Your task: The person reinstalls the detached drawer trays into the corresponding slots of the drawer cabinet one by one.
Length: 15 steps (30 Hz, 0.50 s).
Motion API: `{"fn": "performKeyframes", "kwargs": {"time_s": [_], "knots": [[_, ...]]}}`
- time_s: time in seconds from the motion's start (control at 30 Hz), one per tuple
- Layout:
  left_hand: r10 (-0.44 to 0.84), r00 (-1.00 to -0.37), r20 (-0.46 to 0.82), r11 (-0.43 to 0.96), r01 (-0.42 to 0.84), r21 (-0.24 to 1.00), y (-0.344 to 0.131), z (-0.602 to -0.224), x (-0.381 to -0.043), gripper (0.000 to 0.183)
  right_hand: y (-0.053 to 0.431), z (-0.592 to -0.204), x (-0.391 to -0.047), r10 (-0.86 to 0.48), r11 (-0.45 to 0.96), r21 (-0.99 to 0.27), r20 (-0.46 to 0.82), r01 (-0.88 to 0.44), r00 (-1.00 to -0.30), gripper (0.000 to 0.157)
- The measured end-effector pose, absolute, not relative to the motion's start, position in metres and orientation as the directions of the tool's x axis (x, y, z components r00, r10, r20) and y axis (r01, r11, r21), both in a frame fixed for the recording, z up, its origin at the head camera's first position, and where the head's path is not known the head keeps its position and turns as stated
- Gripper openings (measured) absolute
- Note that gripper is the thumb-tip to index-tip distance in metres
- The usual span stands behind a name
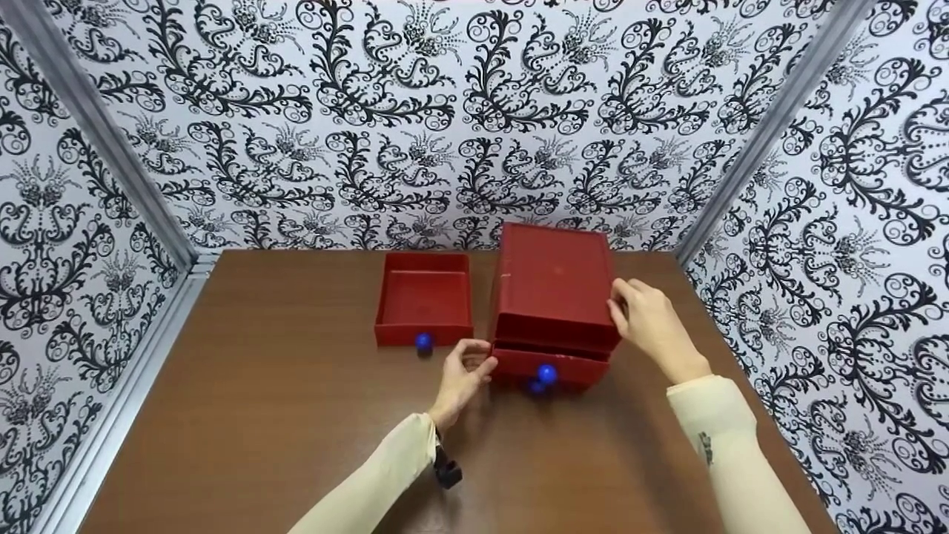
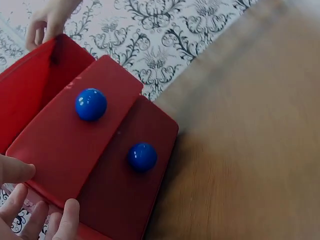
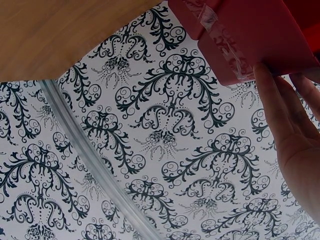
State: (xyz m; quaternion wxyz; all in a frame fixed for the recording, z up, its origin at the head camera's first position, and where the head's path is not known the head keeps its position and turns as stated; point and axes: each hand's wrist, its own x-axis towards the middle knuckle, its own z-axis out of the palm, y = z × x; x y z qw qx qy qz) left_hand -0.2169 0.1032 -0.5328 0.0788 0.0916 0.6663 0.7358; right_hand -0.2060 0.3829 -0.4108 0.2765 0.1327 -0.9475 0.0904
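So there's this glossy red box (image 1: 556, 274) on the right half of the brown worktop (image 1: 296, 386), close to the black-and-white scroll wallpaper (image 1: 422, 74). Flat top with slightly rounded corners, a pale scuff by its left edge, and a gap running under the top. Below that are two drawer fronts in the same red: the upper drawer (image 2: 75, 135) juts out past the lower drawer (image 2: 135, 195), and its top edge has a few light nicks. Each one has a shiny round knob in bright blue, upper knob (image 2: 91, 104) and lower knob (image 2: 142, 157). Off to the left, apart from the box, sits a shallow red tray (image 1: 400, 335) with a blue ball (image 1: 423, 341) on its front.

Left hand (image 1: 461, 378) has its fingers bent and is gripping the left end of the upper drawer. Right hand (image 1: 652, 319) is pinching the right edge of the box up near the top. A clear, shiny strip (image 3: 227, 45), looks like tape, runs along that side.

As for writing, the right sleeve (image 1: 734, 475) has a small dark mark that could be lettering, way too tiny to read.

Can't see into the drawers, the box's back is out of sight, and some right-hand fingertips are tucked behind the red wall. Both wrist views chop off part of their hand, and the black gadget (image 1: 447, 472) at the left wrist is pretty blurry.
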Motion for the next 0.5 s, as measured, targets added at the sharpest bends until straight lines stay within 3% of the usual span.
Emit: {"fn": "performKeyframes", "kwargs": {"time_s": [0.27, 0.5], "knots": [[0.204, -0.942, 0.265, 0.103, 0.290, 0.951, 0.104, -0.533, -0.222, 0.024, 0.382, -0.411, -0.206, -0.199, 0.950, -0.094, 0.550, -0.297, -0.811, 0.010], [0.208, -0.920, 0.331, 0.167, 0.367, 0.915, 0.106, -0.550, -0.235, 0.023, 0.382, -0.410, -0.206, -0.194, 0.953, -0.097, 0.538, -0.288, -0.821, 0.009]]}}
